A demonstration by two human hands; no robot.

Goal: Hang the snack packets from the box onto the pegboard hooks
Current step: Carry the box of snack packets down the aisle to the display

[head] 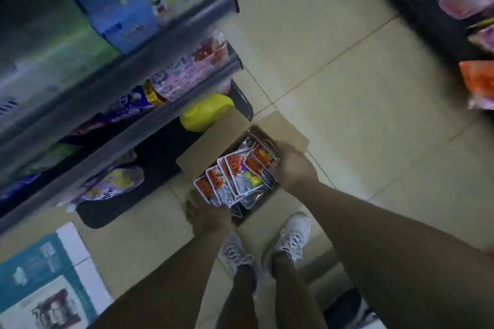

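Head view: your right hand [292, 167] curls its fingers over the packets [235, 176] fanned in the box [203, 149] on the floor; your left hand [207, 218] grips the box's near edge, fingers blurred.

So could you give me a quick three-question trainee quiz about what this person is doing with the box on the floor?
1. True or false: the brown cardboard box stands on the tiled floor with its flaps open.
2. What fills the box?
3. Which hand is at the far-right edge of the packets: A left hand, B right hand?

Key
1. True.
2. Glossy red-and-silver snack packets, overlapping in a row.
3. B; the left hand is at the box's near edge.
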